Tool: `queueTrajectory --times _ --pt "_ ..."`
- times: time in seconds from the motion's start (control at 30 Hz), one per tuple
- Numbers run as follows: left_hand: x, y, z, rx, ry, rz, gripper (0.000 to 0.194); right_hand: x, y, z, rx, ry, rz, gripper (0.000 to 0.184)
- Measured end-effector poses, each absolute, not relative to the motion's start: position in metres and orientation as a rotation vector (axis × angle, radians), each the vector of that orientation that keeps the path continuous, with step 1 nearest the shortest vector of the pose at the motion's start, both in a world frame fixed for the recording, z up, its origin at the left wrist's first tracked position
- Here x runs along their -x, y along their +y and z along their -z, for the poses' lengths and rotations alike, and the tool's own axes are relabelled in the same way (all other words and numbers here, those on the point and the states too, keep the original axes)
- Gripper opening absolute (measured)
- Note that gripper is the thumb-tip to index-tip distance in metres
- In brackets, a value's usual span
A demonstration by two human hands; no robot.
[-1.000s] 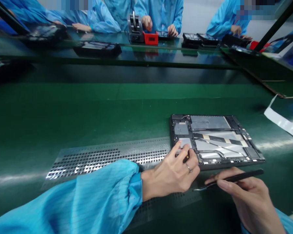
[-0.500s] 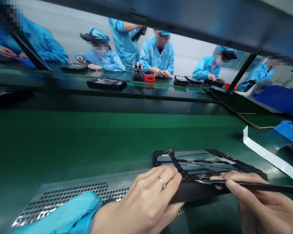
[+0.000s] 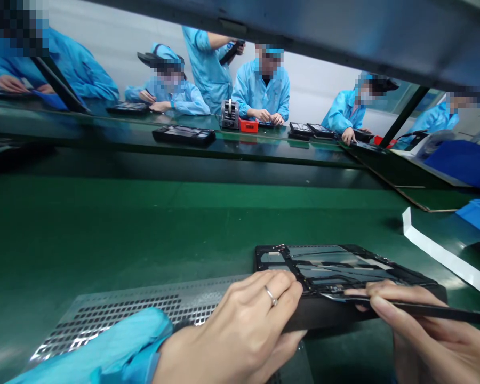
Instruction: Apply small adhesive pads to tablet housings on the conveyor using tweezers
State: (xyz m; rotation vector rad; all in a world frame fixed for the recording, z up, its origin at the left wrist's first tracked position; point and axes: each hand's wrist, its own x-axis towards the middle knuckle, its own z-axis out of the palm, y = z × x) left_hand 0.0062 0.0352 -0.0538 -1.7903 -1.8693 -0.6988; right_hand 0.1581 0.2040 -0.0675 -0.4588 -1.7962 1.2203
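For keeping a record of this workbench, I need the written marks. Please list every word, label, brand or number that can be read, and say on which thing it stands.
No text can be read in this view.
The opened tablet and the black tweezers show no legible marks.
The far tape dispenser and red box are too small to read.
The white strip shows no legible text.

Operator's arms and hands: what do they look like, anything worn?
Both hands are bare, no gloves: the left hand and the right hand. The left forearm is covered by a loose, light-blue cleanroom smock sleeve. A silver-coloured ring is worn on one left-hand finger.
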Motion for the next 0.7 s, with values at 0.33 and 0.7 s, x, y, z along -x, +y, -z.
queueTrajectory --times 0.33,0.7 --pt "-0.0099 0.0309 0.0491 1.812 -1.946 0.685 0.029 -0.1607 0.2047 0.0722 0.494 -1.757 -1.201 0.013" --pt "-0.0102 0.0316 0.0492 1.782 -1.923 0.674 0.042 -0.1598 0.2043 0.0716 0.44 -1.809 -1.192 0.017"
